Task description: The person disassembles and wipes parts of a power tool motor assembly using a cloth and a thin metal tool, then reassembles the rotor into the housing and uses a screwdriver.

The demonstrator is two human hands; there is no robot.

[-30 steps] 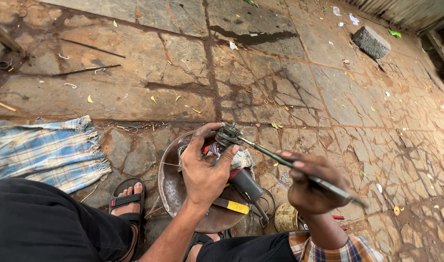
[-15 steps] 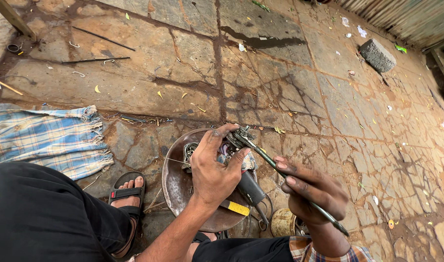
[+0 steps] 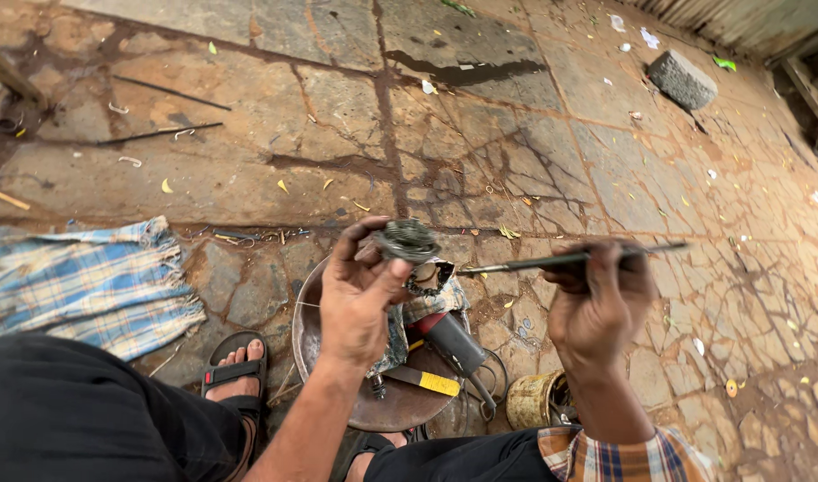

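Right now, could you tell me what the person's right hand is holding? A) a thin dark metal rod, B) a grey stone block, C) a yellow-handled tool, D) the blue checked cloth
A: the right hand grips a thin dark metal rod held roughly level, while the left hand pinches a small toothed metal part above the round metal pan.

1 head-worn camera looks steeply down and forward from close above the left hand [image 3: 360,299] and right hand [image 3: 599,303], over the knees to the stone floor [image 3: 248,134] stretching ahead. No second view.
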